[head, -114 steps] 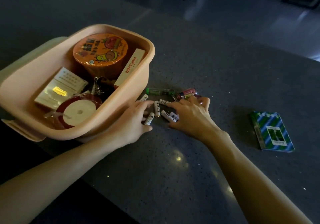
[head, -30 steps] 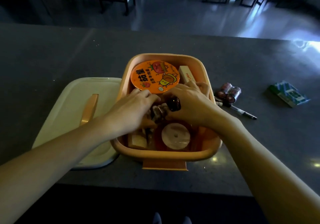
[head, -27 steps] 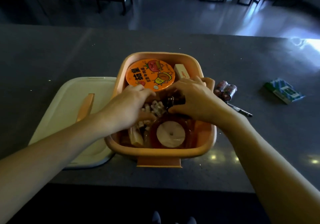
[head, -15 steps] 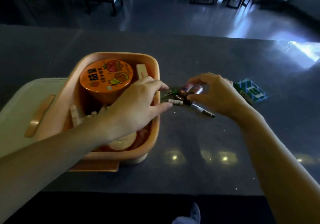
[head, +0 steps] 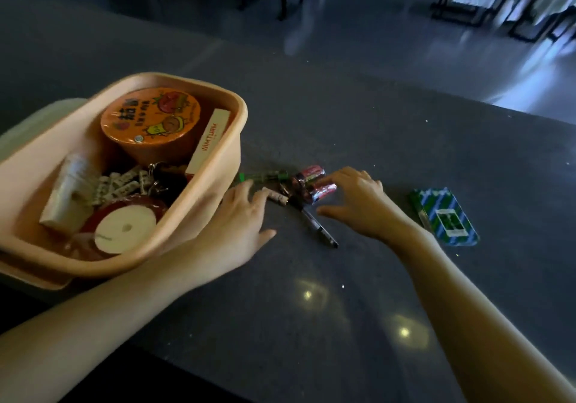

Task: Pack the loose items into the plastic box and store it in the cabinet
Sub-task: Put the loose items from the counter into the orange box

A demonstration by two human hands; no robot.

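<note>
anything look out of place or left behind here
Nothing spilled or damaged. One small white battery lies stray on the counter by the left hand, outside the plastic box where the matching white batteries sit.

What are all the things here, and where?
counter: one, dark grey, underneath
plastic box: one, peach, left, open
lid: one, pale, behind the box
round tub: one, orange, box's far end
slim carton: one, white, box's right wall
small batteries: a heap, white, box's middle
key ring: one, dark, beside that heap
tape roll: one, red-white, box's near end
packet: one, cream, box's left
loose battery: one, white, counter, at left fingertips
big batteries: two, red, counter, at right fingertips
pens: two, green and black, counter, between the hands
card pack: one, green-blue striped, counter's right
left hand: open, flat beside the box
right hand: open, reaching the big batteries
</note>
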